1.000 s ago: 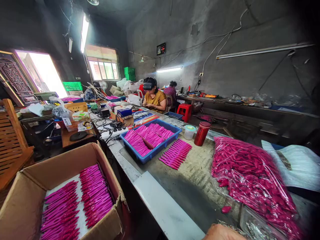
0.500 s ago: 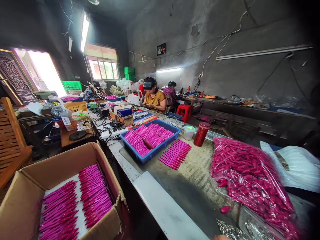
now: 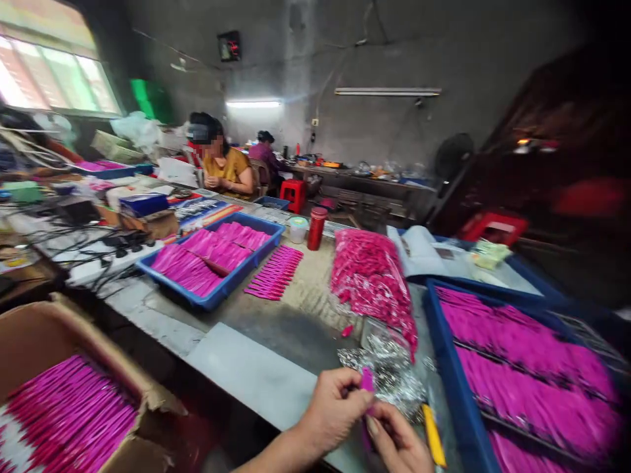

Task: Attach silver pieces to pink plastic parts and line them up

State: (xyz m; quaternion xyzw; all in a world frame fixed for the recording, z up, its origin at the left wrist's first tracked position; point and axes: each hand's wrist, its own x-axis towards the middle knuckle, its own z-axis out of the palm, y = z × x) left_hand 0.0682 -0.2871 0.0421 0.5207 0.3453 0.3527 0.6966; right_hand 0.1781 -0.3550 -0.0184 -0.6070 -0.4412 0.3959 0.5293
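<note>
My left hand and my right hand meet low in the view, above the near edge of the worktable. Both pinch the same small pink pen part, fingers closed around it. Just beyond them lies a clear bag of shiny metal pieces. A yellow tool rests beside my right hand. A plastic bag of pink caps lies farther back.
A blue tray of pink pens fills the right; another blue tray and a loose row of pens sit at centre left. A cardboard box of pens stands lower left. A red flask stands behind. Two seated people work at the back.
The view has swung right and down. Both hands, barely visible before, have come up into view and now pinch a pink part together.
</note>
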